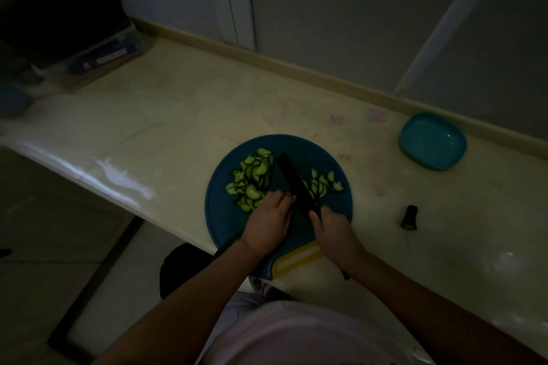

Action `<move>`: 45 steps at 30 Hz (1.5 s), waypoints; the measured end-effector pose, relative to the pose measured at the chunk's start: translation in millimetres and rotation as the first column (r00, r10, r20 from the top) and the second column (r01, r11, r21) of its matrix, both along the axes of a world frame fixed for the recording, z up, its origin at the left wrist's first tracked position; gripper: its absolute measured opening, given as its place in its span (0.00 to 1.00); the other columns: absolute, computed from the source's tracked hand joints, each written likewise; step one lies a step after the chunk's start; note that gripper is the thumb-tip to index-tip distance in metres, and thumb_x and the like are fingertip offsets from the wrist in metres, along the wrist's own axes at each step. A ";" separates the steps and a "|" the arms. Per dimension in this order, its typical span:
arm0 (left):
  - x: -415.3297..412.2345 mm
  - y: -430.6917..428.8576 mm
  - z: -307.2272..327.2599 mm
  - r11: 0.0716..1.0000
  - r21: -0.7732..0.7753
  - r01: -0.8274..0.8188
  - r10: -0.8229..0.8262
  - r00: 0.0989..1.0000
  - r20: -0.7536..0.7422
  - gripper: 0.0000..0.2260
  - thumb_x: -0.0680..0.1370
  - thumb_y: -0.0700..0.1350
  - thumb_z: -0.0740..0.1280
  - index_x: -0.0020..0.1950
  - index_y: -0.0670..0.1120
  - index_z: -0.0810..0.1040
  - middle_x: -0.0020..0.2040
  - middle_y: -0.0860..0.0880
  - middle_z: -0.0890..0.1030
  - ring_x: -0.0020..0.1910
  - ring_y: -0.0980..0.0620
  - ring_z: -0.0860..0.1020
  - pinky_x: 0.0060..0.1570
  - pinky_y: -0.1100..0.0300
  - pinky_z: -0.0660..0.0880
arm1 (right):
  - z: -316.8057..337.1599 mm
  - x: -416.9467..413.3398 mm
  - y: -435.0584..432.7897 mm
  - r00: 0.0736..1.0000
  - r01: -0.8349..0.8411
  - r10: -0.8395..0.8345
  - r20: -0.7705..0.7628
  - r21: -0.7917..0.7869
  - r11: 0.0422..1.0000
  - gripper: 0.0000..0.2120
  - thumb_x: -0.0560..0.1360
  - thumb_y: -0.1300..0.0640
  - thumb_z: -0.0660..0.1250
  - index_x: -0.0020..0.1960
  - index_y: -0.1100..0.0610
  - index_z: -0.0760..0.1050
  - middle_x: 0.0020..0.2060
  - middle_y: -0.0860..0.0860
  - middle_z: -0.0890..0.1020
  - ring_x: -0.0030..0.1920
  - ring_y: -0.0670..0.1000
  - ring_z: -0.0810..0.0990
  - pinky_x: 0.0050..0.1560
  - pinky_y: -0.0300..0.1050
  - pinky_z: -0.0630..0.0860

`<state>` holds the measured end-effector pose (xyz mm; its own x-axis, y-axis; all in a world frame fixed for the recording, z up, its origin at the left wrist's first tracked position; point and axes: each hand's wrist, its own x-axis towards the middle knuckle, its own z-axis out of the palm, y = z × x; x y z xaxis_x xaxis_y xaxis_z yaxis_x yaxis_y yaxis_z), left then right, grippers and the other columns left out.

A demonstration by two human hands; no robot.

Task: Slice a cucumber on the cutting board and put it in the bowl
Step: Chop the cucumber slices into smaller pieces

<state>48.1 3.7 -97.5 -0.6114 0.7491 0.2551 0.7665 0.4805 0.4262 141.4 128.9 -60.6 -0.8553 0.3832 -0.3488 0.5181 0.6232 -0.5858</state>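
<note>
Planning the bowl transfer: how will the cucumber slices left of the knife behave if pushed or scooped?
The cucumber slices left of the knife look thin, so probably light and slightly bendy. They lie loosely overlapped on the cutting board, so a push would likely scatter them. Exposed pale cut faces suggest they are moist and slippery to pinch.

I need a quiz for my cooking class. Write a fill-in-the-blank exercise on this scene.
1. The cucumber slices lie on the round blue ____.
2. The bowl by the wall is ____.
3. The right hand grips the ____.
4. The cut-off cucumber end lies apart on the pale ____.

Missing words: cutting board; empty; knife; counter.
</note>
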 end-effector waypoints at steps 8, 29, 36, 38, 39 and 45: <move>0.2 -0.7 1.8 0.999 -0.036 -0.037 0.039 0.998 0.050 0.09 0.75 0.43 0.65 0.52 0.41 0.79 0.41 0.46 0.77 0.37 0.48 0.75 0.30 0.59 0.71 | 7.9 7.3 1.1 1.000 0.001 -0.001 -0.031 -0.011 1.000 0.13 0.81 0.53 0.53 0.40 0.58 0.65 0.28 0.46 0.67 0.27 0.41 0.66 0.25 0.34 0.58; -2.1 -5.5 -3.7 1.000 0.006 0.000 -0.001 0.988 0.154 0.11 0.75 0.41 0.64 0.54 0.39 0.78 0.45 0.43 0.79 0.41 0.46 0.77 0.42 0.61 0.70 | 5.4 0.2 -3.4 0.999 -0.013 0.014 0.035 -0.040 0.999 0.14 0.81 0.53 0.53 0.38 0.55 0.63 0.28 0.47 0.67 0.30 0.47 0.68 0.33 0.42 0.63; -2.5 -8.4 -1.1 0.998 0.053 0.017 -0.025 0.986 0.164 0.12 0.75 0.39 0.64 0.57 0.38 0.77 0.49 0.42 0.78 0.47 0.48 0.74 0.47 0.62 0.69 | 1.5 3.9 -9.0 0.998 0.047 -0.047 0.032 -0.008 0.999 0.12 0.81 0.53 0.53 0.42 0.59 0.65 0.28 0.47 0.67 0.31 0.50 0.70 0.33 0.42 0.64; -2.2 -7.9 -1.6 0.999 0.048 0.010 -0.018 0.986 0.165 0.12 0.75 0.39 0.63 0.57 0.38 0.77 0.49 0.42 0.78 0.47 0.47 0.75 0.47 0.62 0.69 | 3.2 5.9 -6.3 0.998 0.048 -0.048 0.039 0.007 0.999 0.12 0.81 0.53 0.52 0.43 0.59 0.65 0.29 0.48 0.68 0.33 0.51 0.72 0.32 0.42 0.64; -2.3 -7.5 -2.0 0.999 0.048 0.009 -0.017 0.986 0.164 0.11 0.76 0.40 0.63 0.56 0.38 0.77 0.48 0.42 0.78 0.47 0.47 0.75 0.47 0.62 0.69 | 3.9 6.4 -4.6 0.998 0.039 -0.039 0.043 0.017 0.999 0.12 0.81 0.53 0.52 0.43 0.59 0.65 0.30 0.48 0.69 0.32 0.50 0.71 0.31 0.42 0.63; -5.3 -0.2 -0.7 0.997 0.062 0.036 -0.046 0.986 0.161 0.11 0.75 0.38 0.64 0.55 0.37 0.78 0.47 0.41 0.79 0.47 0.49 0.72 0.46 0.61 0.69 | 4.1 10.5 -2.9 0.999 0.046 -0.046 0.020 0.000 0.999 0.13 0.81 0.52 0.53 0.42 0.59 0.65 0.28 0.47 0.68 0.28 0.47 0.69 0.26 0.41 0.60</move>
<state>42.8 3.5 -98.3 -0.6171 0.7611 0.1997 0.7037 0.4202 0.5730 152.0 125.9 -56.5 -0.8296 0.4217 -0.3660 0.5579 0.5984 -0.5751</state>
